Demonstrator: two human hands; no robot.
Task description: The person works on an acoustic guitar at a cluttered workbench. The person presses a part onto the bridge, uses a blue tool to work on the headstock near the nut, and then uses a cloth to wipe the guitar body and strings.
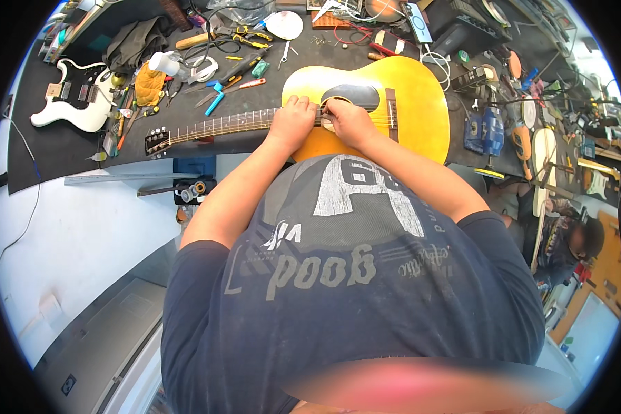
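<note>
A yellow acoustic guitar [424, 103] lies face up on the bench, its neck pointing left and its headstock [157, 141] near the bench's front edge. My left hand [295, 124] lies over the strings where the neck meets the body, its fingers curled over the far side. Beside it, my right hand [350, 123] is at the soundhole, with thumb and fingers pinched together by the strings. Whatever the right fingertips hold is too small to make out. A dark pickguard [359, 93] and the bridge [392, 110] show beyond and right of that hand.
On the left lie a white electric guitar body [76, 96] and an orange-yellow glove [149, 86]. A white bottle [164, 63], pliers [248, 34] and screwdrivers crowd the back. Blue power tool [491, 131] stands right of the guitar. Another person [566, 238] is at lower right.
</note>
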